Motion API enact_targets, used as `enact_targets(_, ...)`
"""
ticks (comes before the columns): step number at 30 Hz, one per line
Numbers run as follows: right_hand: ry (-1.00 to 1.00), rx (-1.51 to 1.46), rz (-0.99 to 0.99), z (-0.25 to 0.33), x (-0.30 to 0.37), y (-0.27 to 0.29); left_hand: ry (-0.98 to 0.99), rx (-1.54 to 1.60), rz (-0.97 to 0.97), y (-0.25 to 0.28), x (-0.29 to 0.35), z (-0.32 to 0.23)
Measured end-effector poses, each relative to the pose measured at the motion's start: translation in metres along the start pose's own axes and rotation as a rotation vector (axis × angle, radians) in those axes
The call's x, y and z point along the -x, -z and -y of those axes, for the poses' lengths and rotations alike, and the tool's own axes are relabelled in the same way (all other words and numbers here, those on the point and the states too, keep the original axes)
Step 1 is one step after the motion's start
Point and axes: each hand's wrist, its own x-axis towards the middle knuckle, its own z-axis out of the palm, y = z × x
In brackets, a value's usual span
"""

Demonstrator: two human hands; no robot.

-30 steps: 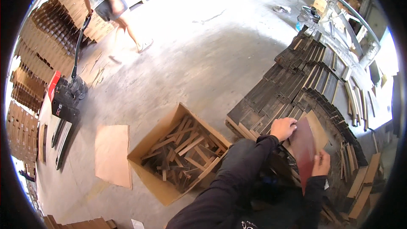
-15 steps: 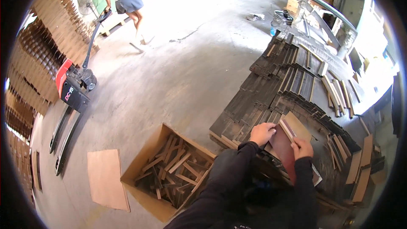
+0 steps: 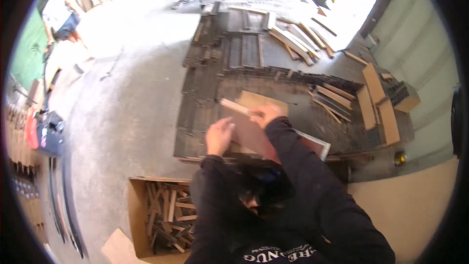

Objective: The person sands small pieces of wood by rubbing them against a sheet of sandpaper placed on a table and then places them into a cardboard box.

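Covering most of the floor ahead, the dark laid strips (image 3: 244, 54) appear largely placed; loose tan pieces (image 3: 376, 98) at right remain unsorted, by my judgement. The carton of offcuts (image 3: 168, 215) sits at my lower left. My right hand (image 3: 266, 113) grips the brown board (image 3: 254, 132) at its top edge; my left hand (image 3: 218, 136) rests flat against its side, fingers extended.
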Motion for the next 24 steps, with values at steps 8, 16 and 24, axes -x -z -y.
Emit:
enact_targets(8, -0.060, -0.085, 0.049, 0.019, 0.091, 0.028, -0.030, -0.033, -0.040, 0.015, 0.024, 0.034)
enact_targets(16, 0.089, -0.457, 0.276, 0.127, 0.008, -0.014, -0.071, -0.506, 0.045, 0.020, 0.021, 0.057)
enact_targets(24, 0.237, -0.508, 0.050, 0.131, 0.047, 0.055, 0.006, -0.059, -0.018, 0.023, 0.031, 0.041)
